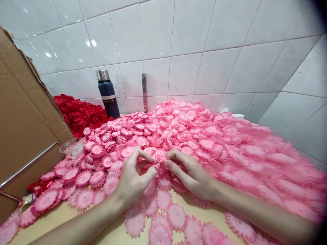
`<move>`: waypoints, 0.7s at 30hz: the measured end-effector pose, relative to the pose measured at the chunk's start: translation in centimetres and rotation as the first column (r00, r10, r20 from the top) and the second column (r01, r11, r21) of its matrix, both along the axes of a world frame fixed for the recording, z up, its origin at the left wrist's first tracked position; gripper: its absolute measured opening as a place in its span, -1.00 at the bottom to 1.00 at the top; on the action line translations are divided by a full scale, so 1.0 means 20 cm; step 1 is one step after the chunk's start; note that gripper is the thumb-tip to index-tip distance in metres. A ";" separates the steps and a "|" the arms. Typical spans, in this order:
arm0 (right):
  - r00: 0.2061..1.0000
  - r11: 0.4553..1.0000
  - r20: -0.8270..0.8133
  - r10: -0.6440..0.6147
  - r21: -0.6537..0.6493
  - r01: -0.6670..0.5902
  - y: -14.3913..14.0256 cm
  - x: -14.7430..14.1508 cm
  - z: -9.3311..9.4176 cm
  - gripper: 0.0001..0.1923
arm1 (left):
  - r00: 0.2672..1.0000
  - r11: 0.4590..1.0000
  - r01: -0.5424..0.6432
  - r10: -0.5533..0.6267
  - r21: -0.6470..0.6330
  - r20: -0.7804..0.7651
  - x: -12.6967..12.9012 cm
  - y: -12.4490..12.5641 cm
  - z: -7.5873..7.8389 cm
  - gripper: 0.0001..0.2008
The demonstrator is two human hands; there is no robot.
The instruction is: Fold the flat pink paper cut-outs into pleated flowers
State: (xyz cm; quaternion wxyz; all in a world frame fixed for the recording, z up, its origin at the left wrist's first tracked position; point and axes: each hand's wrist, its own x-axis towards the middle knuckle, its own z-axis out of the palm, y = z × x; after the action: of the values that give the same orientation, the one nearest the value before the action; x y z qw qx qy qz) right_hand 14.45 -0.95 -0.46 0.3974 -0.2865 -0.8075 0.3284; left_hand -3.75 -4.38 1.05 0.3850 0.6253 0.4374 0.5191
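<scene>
Pinching some pink petals (pixel 160 163) between left hand (pixel 138 172) and right hand (pixel 190 172), at the clock's centre.
Gripping the edges with thumbs and forefingers nearly closed; facing a pink heap (pixel 184 126) at twelve o'clock, a blue bottle (pixel 109 98) at eleven, red petals (pixel 80 114) at ten.

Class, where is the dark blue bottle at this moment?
In the head view, the bottle stands left of centre, in front of the tiled wall, between the red pile and the upright metal strip.
</scene>
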 end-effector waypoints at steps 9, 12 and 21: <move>0.996 0.998 -0.067 -0.061 -0.015 0.060 0.01 -0.01 0.00 -0.81 | 0.995 0.992 0.090 -0.086 0.088 -0.055 0.00 0.00 0.00 -0.84; 0.990 0.993 -0.096 -0.108 -0.053 0.104 0.02 -0.01 0.00 -0.81 | 0.983 0.994 0.046 -0.028 0.097 -0.181 -0.01 0.01 0.03 -0.78; 1.000 1.000 0.011 0.000 0.022 0.000 -0.01 0.01 -0.02 -0.85 | 0.991 0.999 -0.049 0.049 0.001 -0.126 0.01 0.01 0.02 -0.81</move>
State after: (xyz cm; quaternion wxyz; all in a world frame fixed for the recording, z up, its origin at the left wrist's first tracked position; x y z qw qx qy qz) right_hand 14.59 -1.06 -0.87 0.3960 -0.2838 -0.8134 0.3178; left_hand -3.58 -4.11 1.44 0.3442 0.6455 0.4765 0.4876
